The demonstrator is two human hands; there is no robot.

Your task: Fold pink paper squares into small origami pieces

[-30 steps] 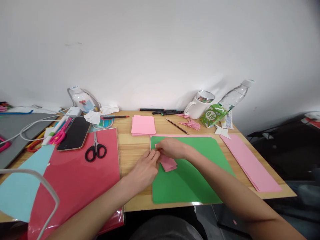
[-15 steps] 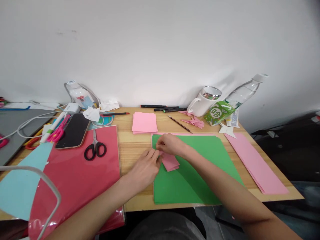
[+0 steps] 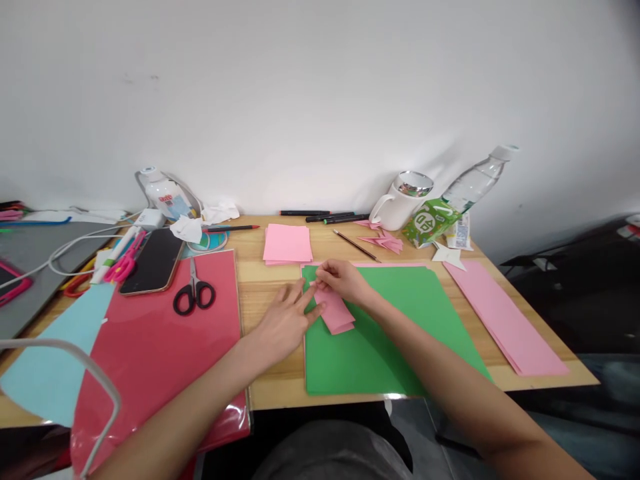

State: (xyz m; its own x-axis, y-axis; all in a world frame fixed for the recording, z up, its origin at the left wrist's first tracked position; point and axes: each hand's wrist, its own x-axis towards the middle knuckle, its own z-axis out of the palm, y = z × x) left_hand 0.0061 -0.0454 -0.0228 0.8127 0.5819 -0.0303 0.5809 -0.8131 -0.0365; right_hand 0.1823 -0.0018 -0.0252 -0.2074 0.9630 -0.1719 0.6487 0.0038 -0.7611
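A small folded piece of pink paper (image 3: 336,313) lies tilted on the green sheets (image 3: 380,363), its near end showing two layers. My left hand (image 3: 284,325) is open, fingers spread, with fingertips resting along the paper's left edge. At its far end my right hand (image 3: 344,280) is closed in a pinch on the paper, hiding that corner. Beyond the hands sits a stack of pink square sheets (image 3: 287,244). Folded pink paper shapes (image 3: 384,241) lie behind the green sheets, near a pencil (image 3: 357,246).
Black-handled scissors (image 3: 194,293) lie on a red sheet in a plastic sleeve (image 3: 165,360), beside a phone (image 3: 153,260). A white mug (image 3: 401,202), a green carton (image 3: 431,223) and a bottle (image 3: 477,179) stand back right. Long pink strips (image 3: 505,317) lie at the right edge.
My left fingers have spread out from a closed grip and now rest on the paper's edge. The right hand stays pinched at the far end. The whole view has shifted slightly.
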